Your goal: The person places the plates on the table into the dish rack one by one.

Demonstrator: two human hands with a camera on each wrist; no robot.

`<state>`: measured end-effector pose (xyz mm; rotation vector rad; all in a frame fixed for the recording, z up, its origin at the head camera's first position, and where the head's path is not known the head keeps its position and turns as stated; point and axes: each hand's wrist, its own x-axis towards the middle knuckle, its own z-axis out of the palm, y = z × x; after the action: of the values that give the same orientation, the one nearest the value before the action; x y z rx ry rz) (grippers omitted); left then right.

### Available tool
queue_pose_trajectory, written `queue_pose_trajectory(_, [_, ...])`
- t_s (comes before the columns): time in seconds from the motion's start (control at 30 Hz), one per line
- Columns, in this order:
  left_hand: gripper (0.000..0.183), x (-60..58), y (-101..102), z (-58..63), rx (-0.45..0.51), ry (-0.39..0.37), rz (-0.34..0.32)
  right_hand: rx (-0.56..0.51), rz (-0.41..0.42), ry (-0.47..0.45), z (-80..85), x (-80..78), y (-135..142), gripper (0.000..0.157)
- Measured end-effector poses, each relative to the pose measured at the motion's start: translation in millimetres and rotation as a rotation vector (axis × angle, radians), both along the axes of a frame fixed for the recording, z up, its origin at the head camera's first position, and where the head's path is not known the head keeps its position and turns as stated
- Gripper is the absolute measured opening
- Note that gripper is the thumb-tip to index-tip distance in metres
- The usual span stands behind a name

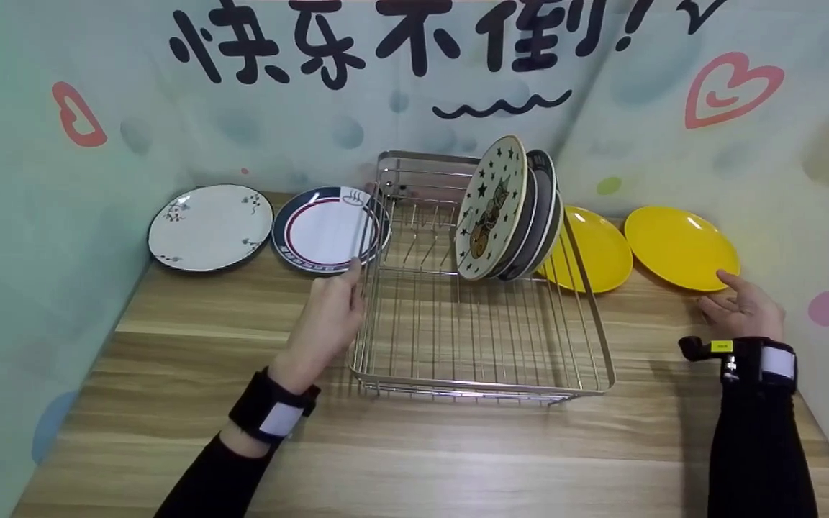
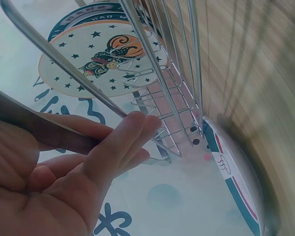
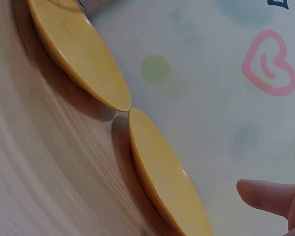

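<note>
My left hand [image 1: 324, 313] grips the left rim of a metal wire dish rack [image 1: 458, 383]; the left wrist view shows the flat rim running between its thumb and fingers. Several plates stand on edge toward the rack's right rear, led by a cream plate [image 1: 488, 216] with stars and a cat. My right hand [image 1: 751, 311] is held with fingers loosely extended at the near right edge of a yellow plate [image 1: 681, 248]. In the right wrist view its thumb [image 3: 268, 196] shows apart from that plate, holding nothing.
A second yellow plate [image 1: 594, 248] lies partly behind the rack's right side. Left of the rack lie a navy-rimmed white plate [image 1: 324, 234] and a white plate with small floral sprigs [image 1: 206, 230]. A printed cloth [image 1: 299, 129] hangs behind the wooden table [image 1: 422, 460].
</note>
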<state>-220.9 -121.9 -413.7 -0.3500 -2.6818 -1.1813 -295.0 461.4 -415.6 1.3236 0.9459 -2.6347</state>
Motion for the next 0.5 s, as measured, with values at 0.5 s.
queue_pose_trajectory(0.5, [0.049,-0.7,1.0,-0.9,-0.006,0.028,0.010,-0.390,-0.138,0.008,-8.5,-9.5,16.0,0.082])
